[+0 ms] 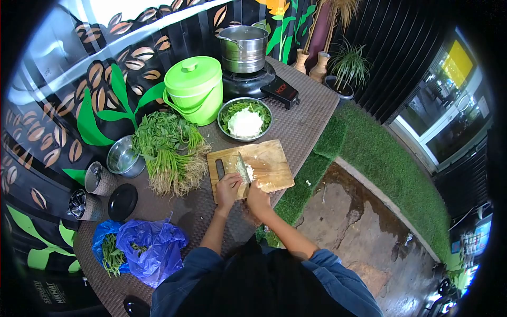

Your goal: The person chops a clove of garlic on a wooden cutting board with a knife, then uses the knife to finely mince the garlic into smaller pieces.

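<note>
A wooden cutting board (273, 165) with a slot handle lies at the table's front edge. My right hand (258, 199) is wrapped around the handle of a knife (243, 168), whose blade points away from me over the board. Finely chopped white bits (250, 172) lie beside the blade, with a few more scattered on the wood. On the blade's left side, my left hand (228, 187) has its fingers bent and pressed together close to the knife; what they hold, if anything, is hidden. Just beyond the board stands a metal bowl (224, 130) of cut greens topped with a white heap.
Left of the board lies a bunch of rooted leafy greens (174, 150). Behind are a lime-green lidded bucket (194, 90) and a metal pot (244, 50) on a black stove (245, 84). Nearer left are a metal bowl (127, 157), a black lid (122, 202) and blue plastic bags (152, 248).
</note>
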